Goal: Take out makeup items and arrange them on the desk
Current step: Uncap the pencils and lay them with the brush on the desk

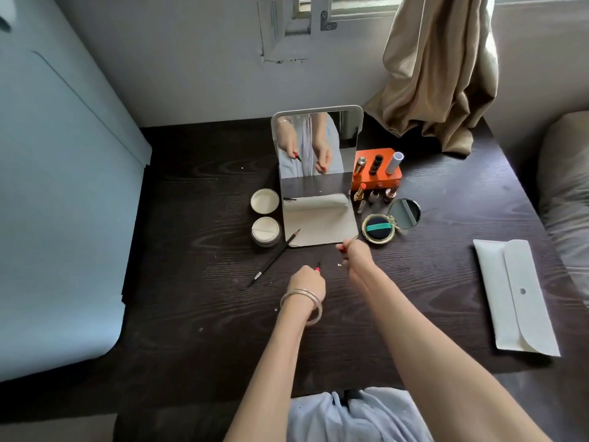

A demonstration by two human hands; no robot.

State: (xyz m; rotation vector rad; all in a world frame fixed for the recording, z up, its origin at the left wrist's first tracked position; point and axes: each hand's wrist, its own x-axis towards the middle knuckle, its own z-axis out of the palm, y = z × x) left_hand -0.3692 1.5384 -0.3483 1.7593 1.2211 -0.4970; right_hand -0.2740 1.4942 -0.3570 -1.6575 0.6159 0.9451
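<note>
My left hand (307, 282), with bangles on the wrist, is closed around a small dark stick-like item (318, 266) whose tip pokes out above the fingers. My right hand (355, 252) is closed on a thin pencil-like item (350, 240) just in front of the standing mirror (317, 177). A black eyebrow pencil (275, 258) lies on the desk to the left. Two round powder jars (265, 218) sit left of the mirror. To its right are an orange box (377, 169), several lipsticks (376, 193) and an open cushion compact (379, 229).
A white envelope pouch (518, 298) lies on the dark wooden desk (191, 266) at the right. A beige curtain (439, 74) hangs onto the back right corner. A blue surface (57, 186) borders the desk on the left, a cushion (564, 186) on the right.
</note>
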